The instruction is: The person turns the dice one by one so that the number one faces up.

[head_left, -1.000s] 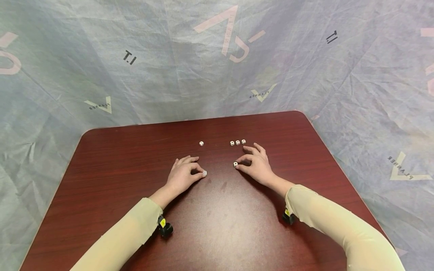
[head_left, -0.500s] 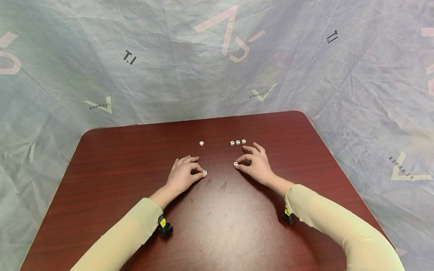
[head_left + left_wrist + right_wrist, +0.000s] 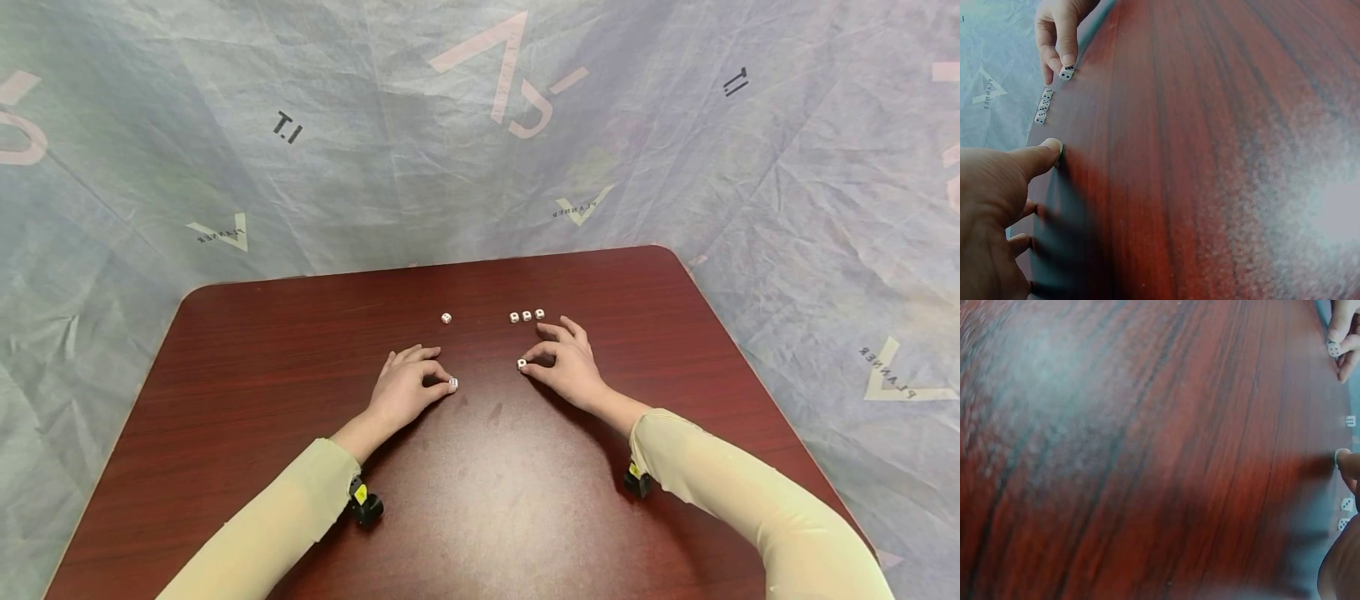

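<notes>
Between thumb and index finger, my left hand (image 3: pixel 405 390) pinches a white die (image 3: pixel 453 384) low over the table, left of the middle; its top face has several pips. Opposite it, my right hand (image 3: pixel 567 368) pinches another white die (image 3: pixel 522 365), which has one large pip on top. A gap separates the two held dice. Beyond the right hand, a row of three dice (image 3: pixel 527 316) sits on the table, each with a single pip up. One lone die (image 3: pixel 446 318) lies farther left. In the left wrist view, my left thumb (image 3: pixel 1047 150) mostly hides its die.
The dark red-brown wooden table (image 3: pixel 247 375) has rounded far corners. Grey printed fabric (image 3: pixel 337 167) hangs behind it and along both sides. Small black cameras are strapped at the left wrist (image 3: pixel 365 505) and right wrist (image 3: pixel 637 481). Light glares off the near tabletop.
</notes>
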Demonstrator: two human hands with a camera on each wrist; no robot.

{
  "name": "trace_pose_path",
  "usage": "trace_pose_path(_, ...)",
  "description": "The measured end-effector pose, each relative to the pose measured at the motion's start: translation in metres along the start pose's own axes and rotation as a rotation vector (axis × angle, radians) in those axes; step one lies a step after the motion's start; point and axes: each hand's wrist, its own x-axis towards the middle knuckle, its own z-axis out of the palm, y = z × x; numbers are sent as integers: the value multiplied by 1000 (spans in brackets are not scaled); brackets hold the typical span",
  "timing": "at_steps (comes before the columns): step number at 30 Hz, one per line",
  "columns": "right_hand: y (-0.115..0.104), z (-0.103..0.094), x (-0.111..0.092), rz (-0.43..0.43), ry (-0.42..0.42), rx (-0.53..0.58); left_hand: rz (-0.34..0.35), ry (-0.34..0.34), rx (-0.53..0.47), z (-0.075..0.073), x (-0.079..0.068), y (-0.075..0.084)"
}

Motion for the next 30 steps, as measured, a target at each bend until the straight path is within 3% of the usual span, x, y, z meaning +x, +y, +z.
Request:
trace_pose_path(12, -5, -8, 0, 0, 4, 19, -2, -4, 1, 0, -1, 1)
trace_pose_path(30, 0, -61, 13, -7, 114, 27, -2, -4, -6, 0, -1, 0)
